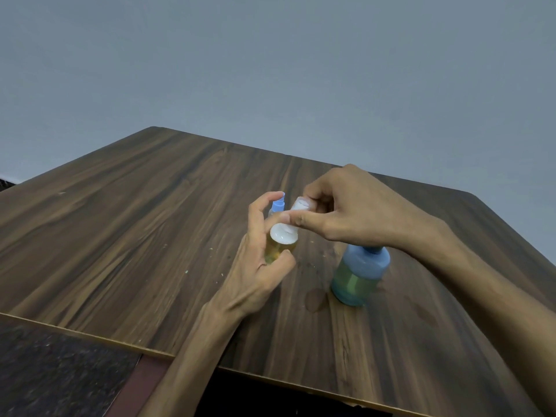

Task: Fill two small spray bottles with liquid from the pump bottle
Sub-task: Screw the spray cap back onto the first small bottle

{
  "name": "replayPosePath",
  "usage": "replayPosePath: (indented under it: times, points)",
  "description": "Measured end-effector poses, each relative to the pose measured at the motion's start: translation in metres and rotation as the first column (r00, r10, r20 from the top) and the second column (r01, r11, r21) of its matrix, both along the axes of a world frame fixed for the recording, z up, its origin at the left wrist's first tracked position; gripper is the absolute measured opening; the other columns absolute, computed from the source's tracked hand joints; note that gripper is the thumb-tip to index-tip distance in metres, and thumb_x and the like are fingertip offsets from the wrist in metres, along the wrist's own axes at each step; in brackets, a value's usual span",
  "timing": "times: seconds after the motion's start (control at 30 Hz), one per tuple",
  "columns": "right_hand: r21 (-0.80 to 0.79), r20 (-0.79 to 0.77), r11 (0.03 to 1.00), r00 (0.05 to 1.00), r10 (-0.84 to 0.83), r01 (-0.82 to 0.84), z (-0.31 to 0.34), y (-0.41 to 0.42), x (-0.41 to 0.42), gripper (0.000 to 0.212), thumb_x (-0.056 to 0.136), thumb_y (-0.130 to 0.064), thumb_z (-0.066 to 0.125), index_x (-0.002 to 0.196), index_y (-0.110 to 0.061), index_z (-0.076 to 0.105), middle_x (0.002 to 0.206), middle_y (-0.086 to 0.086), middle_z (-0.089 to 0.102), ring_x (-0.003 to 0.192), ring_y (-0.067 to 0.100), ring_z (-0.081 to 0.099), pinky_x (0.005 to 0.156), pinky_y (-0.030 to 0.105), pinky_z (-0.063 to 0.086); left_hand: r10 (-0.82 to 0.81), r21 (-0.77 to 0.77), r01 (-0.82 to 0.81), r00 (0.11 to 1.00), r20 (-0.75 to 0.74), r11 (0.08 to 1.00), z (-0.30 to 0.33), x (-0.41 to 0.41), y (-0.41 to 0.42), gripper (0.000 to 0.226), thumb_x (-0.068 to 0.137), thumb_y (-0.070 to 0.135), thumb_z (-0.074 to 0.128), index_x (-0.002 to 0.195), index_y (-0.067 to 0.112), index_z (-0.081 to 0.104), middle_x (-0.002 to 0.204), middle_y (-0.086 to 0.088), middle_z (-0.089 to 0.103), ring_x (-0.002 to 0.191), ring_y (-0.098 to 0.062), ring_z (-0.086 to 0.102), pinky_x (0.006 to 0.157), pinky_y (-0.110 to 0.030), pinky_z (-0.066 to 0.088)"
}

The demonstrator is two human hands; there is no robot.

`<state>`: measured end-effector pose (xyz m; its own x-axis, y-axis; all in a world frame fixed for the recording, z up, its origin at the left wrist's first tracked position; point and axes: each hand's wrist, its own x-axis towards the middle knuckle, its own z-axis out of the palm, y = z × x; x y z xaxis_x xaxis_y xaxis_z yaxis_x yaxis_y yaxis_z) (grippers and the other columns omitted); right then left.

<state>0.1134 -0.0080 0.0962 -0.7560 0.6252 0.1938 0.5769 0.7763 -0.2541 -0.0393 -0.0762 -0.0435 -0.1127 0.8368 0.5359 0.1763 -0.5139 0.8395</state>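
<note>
Both busy: left hand (264,266) around spray bottle (278,248), right hand (340,209) pinching cap (301,204).

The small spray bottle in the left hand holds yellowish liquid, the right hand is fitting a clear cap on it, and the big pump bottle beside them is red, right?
Not quite: the pump bottle is blue-green, not red, as the head view shows. The rest stands: the left hand grips the small spray bottle of yellowish liquid, and the right hand pinches the clear cap at its top.

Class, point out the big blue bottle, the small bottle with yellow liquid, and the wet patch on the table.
big blue bottle (359,273): head view, body.
small bottle with yellow liquid (278,248): head view, yellow body.
wet patch (316,300): head view, centre.
</note>
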Motion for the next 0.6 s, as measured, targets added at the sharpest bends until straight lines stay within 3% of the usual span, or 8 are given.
replayPosePath:
  times: [0.07,0.13,0.27,0.4,0.53,0.6]
  points:
    - [0.004,-0.002,1.000,1.000,0.009,-0.009,0.003,-0.001,0.003,0.037,0.091,-0.060,0.076,0.086,-0.023,0.075,0.066,-0.003,0.069,0.060,0.010,0.062,0.058,0.028,0.047,-0.004,0.007,0.004,1.000,0.003,1.000,0.000,0.000,0.000,0.075,0.085,0.001,0.049,0.153,0.029,0.031,0.095,-0.014,0.065,0.075,-0.023,0.055,0.076,-0.026,0.048]
    - [-0.035,0.025,0.997,0.997,0.076,-0.075,0.008,-0.003,0.007,0.022,0.092,-0.047,0.080,0.106,-0.032,0.076,0.081,-0.010,0.075,0.075,0.008,0.070,0.066,0.027,0.055,-0.006,-0.003,0.006,1.000,-0.016,1.000,0.001,-0.001,0.002,0.075,0.085,0.003,0.050,0.152,0.028,0.030,0.098,-0.019,0.065,0.080,-0.031,0.059,0.074,-0.033,0.050]
    - [-0.071,0.074,0.987,0.986,0.151,-0.145,0.010,0.002,0.006,0.005,0.098,-0.030,0.078,0.103,-0.031,0.077,0.084,-0.005,0.077,0.076,0.014,0.071,0.072,0.043,0.059,0.008,-0.042,-0.010,0.999,-0.038,0.999,0.000,-0.001,0.002,0.077,0.085,0.006,0.052,0.155,0.026,0.029,0.103,-0.024,0.068,0.090,-0.042,0.063,0.081,-0.047,0.053]
    - [-0.077,0.068,0.984,0.984,0.165,-0.160,0.009,0.004,0.002,0.002,0.099,-0.030,0.076,0.100,-0.028,0.076,0.078,-0.003,0.076,0.071,0.014,0.071,0.070,0.042,0.058,0.015,-0.037,-0.016,1.000,-0.017,0.999,-0.002,-0.003,0.001,0.075,0.087,0.005,0.053,0.153,0.031,0.031,0.102,-0.016,0.070,0.085,-0.039,0.061,0.077,-0.038,0.054]
    - [-0.094,0.050,0.977,0.980,0.195,-0.190,0.010,0.003,0.004,0.005,0.095,-0.026,0.081,0.100,-0.025,0.080,0.080,-0.008,0.078,0.075,0.008,0.074,0.069,0.030,0.058,0.002,-0.042,-0.004,1.000,-0.027,0.999,-0.004,-0.002,0.003,0.074,0.087,0.005,0.054,0.154,0.028,0.032,0.108,-0.025,0.067,0.088,-0.046,0.061,0.077,-0.049,0.053]
    - [-0.100,0.079,0.974,0.974,0.213,-0.205,0.012,0.003,0.005,0.014,0.094,-0.017,0.081,0.106,-0.025,0.081,0.086,-0.010,0.079,0.081,0.007,0.075,0.075,0.032,0.061,-0.005,-0.034,0.004,1.000,-0.028,0.999,-0.005,-0.003,0.004,0.074,0.086,0.005,0.054,0.151,0.034,0.034,0.107,-0.022,0.067,0.082,-0.034,0.061,0.071,-0.036,0.051]
